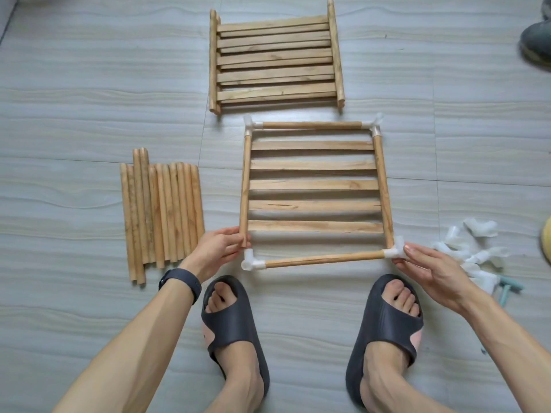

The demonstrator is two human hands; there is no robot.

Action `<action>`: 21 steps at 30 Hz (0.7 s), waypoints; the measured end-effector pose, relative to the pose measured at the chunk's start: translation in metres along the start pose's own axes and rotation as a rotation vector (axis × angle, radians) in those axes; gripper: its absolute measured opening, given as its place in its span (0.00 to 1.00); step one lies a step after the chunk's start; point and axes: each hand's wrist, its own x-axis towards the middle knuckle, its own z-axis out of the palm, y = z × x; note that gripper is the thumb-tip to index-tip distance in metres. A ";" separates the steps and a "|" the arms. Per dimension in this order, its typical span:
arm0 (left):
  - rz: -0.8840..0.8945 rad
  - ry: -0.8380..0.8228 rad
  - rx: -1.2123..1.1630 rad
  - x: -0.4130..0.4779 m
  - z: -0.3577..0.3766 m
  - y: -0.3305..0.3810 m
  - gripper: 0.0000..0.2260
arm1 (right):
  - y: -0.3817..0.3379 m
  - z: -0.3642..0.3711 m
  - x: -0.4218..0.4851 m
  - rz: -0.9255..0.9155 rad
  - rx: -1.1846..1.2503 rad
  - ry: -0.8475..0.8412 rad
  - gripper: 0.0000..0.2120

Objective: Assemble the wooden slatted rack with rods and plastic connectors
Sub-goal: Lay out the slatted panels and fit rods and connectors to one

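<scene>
**A:** We're looking straight down at the slatted rack (pixel 313 186), flat on the tiled floor (pixel 89 84) just beyond our two dark slippers (pixel 232 320). Five slats lie across it, with white connectors at both far corners (pixel 374 125).

**B:** Our left hand (pixel 220 251) is curled around the near end of the left side rod (pixel 246 189), thumb and fingers pinching it. That end sits right at the near-left connector (pixel 250 260), and we can't tell whether it's seated.

**A:** Our right hand (pixel 426 263) is pinching the near-right connector (pixel 395 251), with the fingertips on the plastic. The near rod (pixel 323 259) runs between those two corners.

**B:** On our left wrist there's a dark wristband (pixel 180 281), and its face is too dark to read.

**A:** Around us, a bundle of loose rods (pixel 161 213) lies side by side on the left, near that hand. A stack of slatted panels (pixel 275 58) sits beyond the rack, well apart from it.

**B:** On the right a heap of white connectors (pixel 474 248) lies just beside our right hand. A pale blue piece (pixel 507 289) pokes out at its near edge, partly behind our forearm. There's also a grey shoe (pixel 536 40) at the top right corner.
</scene>
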 end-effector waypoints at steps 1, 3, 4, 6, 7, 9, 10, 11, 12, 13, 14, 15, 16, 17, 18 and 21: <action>0.004 -0.002 -0.010 0.000 -0.001 0.001 0.16 | 0.000 0.002 -0.001 0.003 0.020 -0.004 0.19; -0.006 -0.001 -0.037 0.001 -0.002 0.002 0.16 | 0.001 0.005 -0.004 0.011 0.057 0.000 0.14; -0.015 -0.001 -0.051 0.000 -0.003 0.002 0.16 | 0.003 0.004 -0.005 0.009 0.063 -0.005 0.15; -0.029 -0.010 -0.091 -0.001 -0.003 0.001 0.16 | 0.008 0.002 -0.006 0.005 0.064 -0.014 0.23; -0.033 -0.017 -0.111 -0.002 -0.003 0.001 0.16 | 0.009 0.002 -0.008 0.011 0.062 -0.008 0.28; -0.043 -0.023 -0.150 -0.004 -0.003 0.000 0.15 | 0.013 0.001 -0.007 0.005 0.050 0.013 0.33; -0.048 -0.021 -0.169 -0.004 -0.003 -0.001 0.15 | 0.014 0.002 -0.007 -0.002 0.048 0.020 0.32; -0.049 -0.023 -0.182 -0.005 -0.003 -0.001 0.16 | 0.014 0.004 -0.007 -0.005 0.053 0.029 0.31; -0.049 -0.023 -0.186 -0.005 -0.003 -0.001 0.16 | 0.015 0.005 -0.007 -0.008 0.061 0.037 0.27; -0.053 -0.021 -0.191 -0.005 -0.003 -0.001 0.16 | 0.015 0.007 -0.007 -0.007 0.076 0.044 0.24; -0.053 -0.018 -0.197 -0.005 -0.003 0.000 0.16 | 0.016 0.008 -0.008 -0.005 0.087 0.051 0.21; -0.052 -0.015 -0.207 -0.005 -0.003 0.000 0.16 | 0.016 0.010 -0.009 -0.001 0.097 0.058 0.19; -0.050 -0.011 -0.216 -0.005 -0.002 0.001 0.16 | 0.017 0.011 -0.009 0.004 0.100 0.066 0.19; -0.049 -0.008 -0.226 -0.006 -0.002 0.002 0.16 | 0.018 0.012 -0.010 0.010 0.106 0.074 0.19; -0.048 -0.008 -0.233 -0.006 -0.003 0.003 0.16 | 0.019 0.012 -0.010 0.014 0.113 0.084 0.19; -0.056 -0.019 -0.255 -0.007 -0.003 0.004 0.16 | 0.019 0.014 -0.013 0.019 0.131 0.108 0.15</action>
